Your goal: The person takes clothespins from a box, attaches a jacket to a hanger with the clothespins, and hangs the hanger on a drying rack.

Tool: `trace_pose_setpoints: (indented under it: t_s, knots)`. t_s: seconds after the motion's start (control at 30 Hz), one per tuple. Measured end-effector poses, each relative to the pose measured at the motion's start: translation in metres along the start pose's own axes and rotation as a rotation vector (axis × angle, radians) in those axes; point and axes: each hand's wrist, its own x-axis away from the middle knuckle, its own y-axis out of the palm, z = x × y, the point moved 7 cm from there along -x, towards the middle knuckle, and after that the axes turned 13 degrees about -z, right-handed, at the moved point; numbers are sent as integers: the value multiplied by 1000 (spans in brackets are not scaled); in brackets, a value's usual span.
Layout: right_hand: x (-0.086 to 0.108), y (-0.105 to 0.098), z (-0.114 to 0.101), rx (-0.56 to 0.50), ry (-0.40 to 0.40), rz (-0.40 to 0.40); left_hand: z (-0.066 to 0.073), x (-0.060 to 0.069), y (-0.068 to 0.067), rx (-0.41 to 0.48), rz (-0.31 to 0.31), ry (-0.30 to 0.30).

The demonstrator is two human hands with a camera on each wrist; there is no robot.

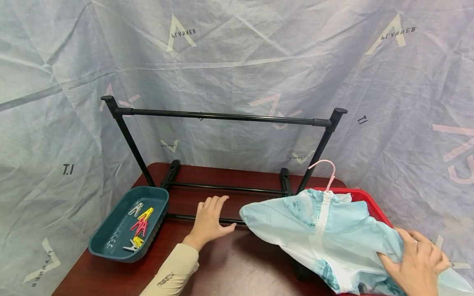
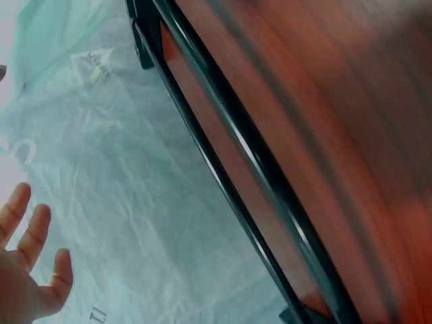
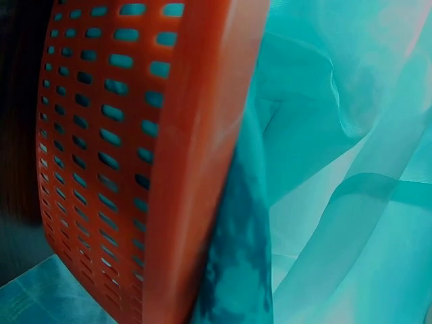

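A light-blue thin jacket with a white front strip and darker blue patches lies across the red basket. From its collar rises the hook of a pink hanger. My right hand rests on the jacket's right side, thumb and fingers spread apart. Over the table, left of the jacket, my left hand holds nothing, its thumb apart from the fingers. Its fingers also show in the left wrist view. In the right wrist view the jacket hangs against the perforated basket wall.
A black rack with a top bar and lower rails stands at the back of the dark-red table. At the left sits a teal tray with several clothespins. A printed grey sheet hangs behind.
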Motion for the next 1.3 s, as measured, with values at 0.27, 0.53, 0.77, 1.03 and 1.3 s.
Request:
trace_pose_setpoints:
  t_s: [0.27,0.53,0.77,1.03,1.3]
  knots:
    - [1,-2,-3,12,-50,104,-16,6,-8,-6,-70,-75]
    - [1,-1,-2,9,-28,67,-30,12,-19,-7,-61,-106]
    - [1,-2,-3,11,-51,116,-43,19,-30,5,-77,-181]
    - [1,-3,-5,21,-61,123,-55,28,-41,-4,-60,-207]
    - [1,-4,-7,5,-68,139,-66,34,-48,-2,-62,-235]
